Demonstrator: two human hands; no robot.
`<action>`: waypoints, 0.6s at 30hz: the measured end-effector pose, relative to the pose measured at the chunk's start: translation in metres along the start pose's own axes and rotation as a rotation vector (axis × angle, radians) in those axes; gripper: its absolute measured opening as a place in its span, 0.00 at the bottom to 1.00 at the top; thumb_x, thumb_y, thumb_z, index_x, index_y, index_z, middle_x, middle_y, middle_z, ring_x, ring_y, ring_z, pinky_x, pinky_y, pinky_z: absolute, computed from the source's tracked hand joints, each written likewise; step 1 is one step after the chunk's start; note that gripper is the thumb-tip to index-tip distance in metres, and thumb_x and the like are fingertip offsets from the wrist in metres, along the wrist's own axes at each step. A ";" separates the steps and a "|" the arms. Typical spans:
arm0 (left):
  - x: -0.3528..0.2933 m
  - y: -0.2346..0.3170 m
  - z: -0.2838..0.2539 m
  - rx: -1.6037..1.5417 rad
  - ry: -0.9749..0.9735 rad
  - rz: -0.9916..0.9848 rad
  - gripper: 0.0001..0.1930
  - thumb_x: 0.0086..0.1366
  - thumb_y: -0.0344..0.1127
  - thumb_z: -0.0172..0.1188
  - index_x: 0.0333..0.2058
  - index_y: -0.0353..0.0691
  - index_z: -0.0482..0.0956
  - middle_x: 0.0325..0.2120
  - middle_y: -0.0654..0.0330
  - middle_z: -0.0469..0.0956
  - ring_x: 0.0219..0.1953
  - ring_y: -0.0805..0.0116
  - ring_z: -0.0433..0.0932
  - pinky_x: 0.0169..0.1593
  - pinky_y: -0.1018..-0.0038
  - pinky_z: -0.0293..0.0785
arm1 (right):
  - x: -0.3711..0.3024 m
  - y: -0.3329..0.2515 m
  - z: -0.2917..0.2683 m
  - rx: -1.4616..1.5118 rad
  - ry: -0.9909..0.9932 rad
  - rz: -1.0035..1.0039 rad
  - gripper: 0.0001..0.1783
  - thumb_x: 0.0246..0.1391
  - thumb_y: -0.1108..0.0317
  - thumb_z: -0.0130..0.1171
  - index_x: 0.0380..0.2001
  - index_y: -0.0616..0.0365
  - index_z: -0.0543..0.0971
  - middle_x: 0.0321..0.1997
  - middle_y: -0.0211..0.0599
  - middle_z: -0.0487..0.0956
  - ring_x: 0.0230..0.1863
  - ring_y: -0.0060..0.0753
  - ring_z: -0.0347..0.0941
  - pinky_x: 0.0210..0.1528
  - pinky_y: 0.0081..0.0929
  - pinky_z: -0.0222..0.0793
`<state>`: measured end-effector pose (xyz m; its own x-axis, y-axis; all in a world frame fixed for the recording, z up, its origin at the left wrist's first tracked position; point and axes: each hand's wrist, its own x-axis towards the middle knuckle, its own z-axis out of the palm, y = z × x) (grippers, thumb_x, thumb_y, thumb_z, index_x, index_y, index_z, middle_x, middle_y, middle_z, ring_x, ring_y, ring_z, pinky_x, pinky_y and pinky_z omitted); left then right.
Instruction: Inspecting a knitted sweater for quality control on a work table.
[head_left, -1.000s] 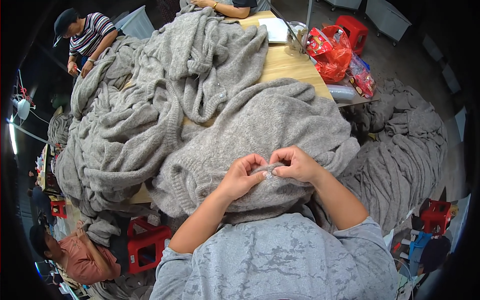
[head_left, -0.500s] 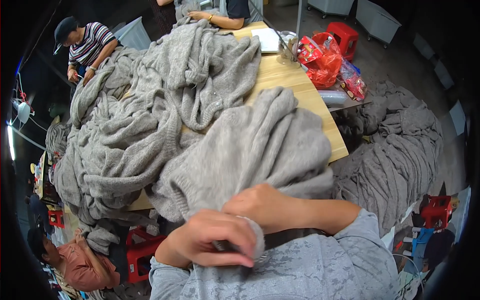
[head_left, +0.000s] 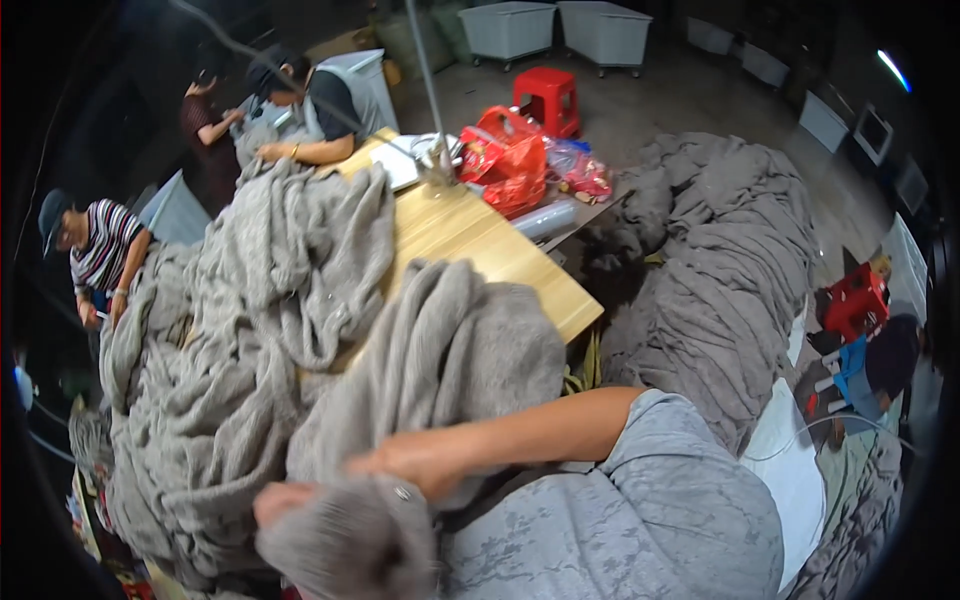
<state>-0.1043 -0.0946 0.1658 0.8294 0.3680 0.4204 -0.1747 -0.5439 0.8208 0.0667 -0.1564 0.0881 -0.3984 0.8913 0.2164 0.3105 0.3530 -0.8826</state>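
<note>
A grey knit garment (head_left: 440, 345) lies bunched in front of me, over the near part of the table. My right hand (head_left: 415, 462) reaches across from the right and presses closed into its near edge, the fingertips blurred and partly hidden in the knit. Below it, my left hand (head_left: 283, 500) shows only as a smeared patch. A bunched grey knit piece (head_left: 340, 535) covers most of that hand and its wrist, with a dark fold or opening at its near end. On this piece, close to my right hand, sits a small shiny spot (head_left: 402, 492).
Heaped knitwear (head_left: 210, 400) fills the table's left side. The wooden tabletop (head_left: 480, 240) ends at a corner on the right. Beyond it lie red plastic bags (head_left: 510, 165), a red stool (head_left: 547, 100) and a large knit pile (head_left: 720, 290). Several people work along the far left.
My view has swung right, so the table sits further left. The knit piece now covers my left hand, whose curled fingers showed before. My right hand stays at the garment's near edge.
</note>
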 end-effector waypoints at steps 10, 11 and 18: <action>0.007 -0.174 0.019 0.682 -0.319 -0.057 0.34 0.45 0.42 0.66 0.51 0.35 0.68 0.53 0.48 0.67 0.57 0.51 0.63 0.59 0.57 0.55 | -0.365 -0.094 -0.321 -0.903 2.112 0.593 0.36 0.38 0.66 0.69 0.51 0.66 0.66 0.52 0.56 0.70 0.51 0.43 0.70 0.50 0.37 0.70; 0.004 -0.176 0.030 0.676 -0.321 -0.052 0.34 0.45 0.42 0.66 0.51 0.35 0.68 0.53 0.48 0.67 0.57 0.51 0.63 0.59 0.57 0.55 | -0.429 -0.117 -0.333 -0.791 2.356 0.537 0.50 0.33 0.59 0.73 0.57 0.65 0.57 0.61 0.58 0.60 0.59 0.50 0.62 0.56 0.41 0.64; 0.007 -0.188 0.041 0.710 -0.185 -0.178 0.37 0.40 0.39 0.67 0.51 0.33 0.67 0.55 0.46 0.65 0.57 0.47 0.61 0.61 0.58 0.53 | -0.476 -0.069 -0.276 -1.419 2.090 0.716 0.40 0.45 0.54 0.62 0.59 0.62 0.61 0.59 0.55 0.66 0.59 0.54 0.62 0.60 0.39 0.57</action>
<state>-0.0439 -0.0211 -0.0017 0.8995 0.3972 0.1819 0.3023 -0.8665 0.3972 0.4730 -0.5270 0.1611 0.4979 -0.3347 0.8001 0.3519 -0.7652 -0.5391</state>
